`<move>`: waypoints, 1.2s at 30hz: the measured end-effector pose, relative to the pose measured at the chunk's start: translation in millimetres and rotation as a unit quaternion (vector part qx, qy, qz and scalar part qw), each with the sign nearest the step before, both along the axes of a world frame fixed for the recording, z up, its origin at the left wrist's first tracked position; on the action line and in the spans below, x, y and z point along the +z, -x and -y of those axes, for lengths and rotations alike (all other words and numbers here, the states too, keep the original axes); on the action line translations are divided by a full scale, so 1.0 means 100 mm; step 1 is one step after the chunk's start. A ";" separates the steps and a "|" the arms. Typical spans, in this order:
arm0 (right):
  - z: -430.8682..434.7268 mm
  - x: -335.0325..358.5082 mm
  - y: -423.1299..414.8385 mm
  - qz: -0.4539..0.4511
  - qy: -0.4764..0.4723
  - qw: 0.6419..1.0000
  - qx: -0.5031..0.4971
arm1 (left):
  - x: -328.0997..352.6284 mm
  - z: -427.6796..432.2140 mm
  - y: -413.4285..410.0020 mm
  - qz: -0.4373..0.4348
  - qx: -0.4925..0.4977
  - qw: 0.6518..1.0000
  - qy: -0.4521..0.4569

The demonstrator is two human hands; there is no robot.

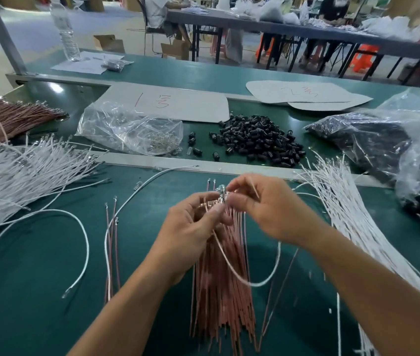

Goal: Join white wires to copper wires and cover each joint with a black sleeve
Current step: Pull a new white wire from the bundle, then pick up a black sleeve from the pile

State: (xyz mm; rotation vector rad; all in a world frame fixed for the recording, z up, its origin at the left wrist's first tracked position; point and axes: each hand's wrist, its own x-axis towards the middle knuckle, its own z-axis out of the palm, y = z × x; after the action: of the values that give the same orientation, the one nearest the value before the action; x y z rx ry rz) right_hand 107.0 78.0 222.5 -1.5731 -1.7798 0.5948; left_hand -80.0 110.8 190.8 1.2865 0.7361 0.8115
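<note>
Head view: the left hand (193, 227) grips a bundle of copper-pink insulated wires (221, 291) near its top. Its fingers are curled round the stems, and the bundle fans down onto the green table (36, 291) between the forearms. The right hand (262, 209) meets it at the bundle's metal-tipped ends, thumb and forefinger pinched on something fine there. This looks like the end of a thin white wire (255, 284), which loops down below the hands and up again under the right wrist. Blur hides the contact itself, so I cannot tell whether the two terminals are already mated.

The step in hand seems to be the joining of one white wire to one copper wire. The next move calls for seating the joint firmly, then freeing a hand to reach the heap of small black tubular sleeves (257, 142), which lies well apart beyond the table's metal rail.
</note>
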 end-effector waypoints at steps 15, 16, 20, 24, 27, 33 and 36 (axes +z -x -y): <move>0.78 -0.24 -0.05 0.014 -0.079 0.996 -0.031 | -0.07 0.15 -0.15 0.026 -0.048 0.994 0.098; 0.78 -0.25 -0.08 -0.021 -0.080 0.995 -0.054 | -0.07 0.14 -0.14 0.036 -0.039 0.992 0.112; 0.81 -0.30 -0.15 -0.067 -0.100 0.987 -0.110 | -0.04 0.14 -0.15 0.069 -0.044 0.989 0.125; 0.80 -0.33 -0.15 0.018 -0.117 0.988 -0.094 | -0.08 0.13 -0.15 0.072 -0.041 0.991 0.102; 0.82 -0.32 -0.12 0.065 -0.147 0.983 -0.086 | -0.11 0.15 -0.16 0.060 -0.042 0.994 0.081; 0.83 -0.31 -0.12 0.074 -0.162 0.979 -0.097 | -0.15 0.17 -0.19 0.042 -0.049 0.997 0.044; 0.84 -0.31 -0.13 0.061 -0.171 0.978 -0.102 | -0.15 0.16 -0.18 0.040 -0.036 0.998 0.030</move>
State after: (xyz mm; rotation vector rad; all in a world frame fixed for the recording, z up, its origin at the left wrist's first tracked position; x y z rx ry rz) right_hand 120.2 -5.7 191.7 -1.5481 -1.6737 0.0888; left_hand -62.3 94.7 176.1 1.2137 0.6407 0.7727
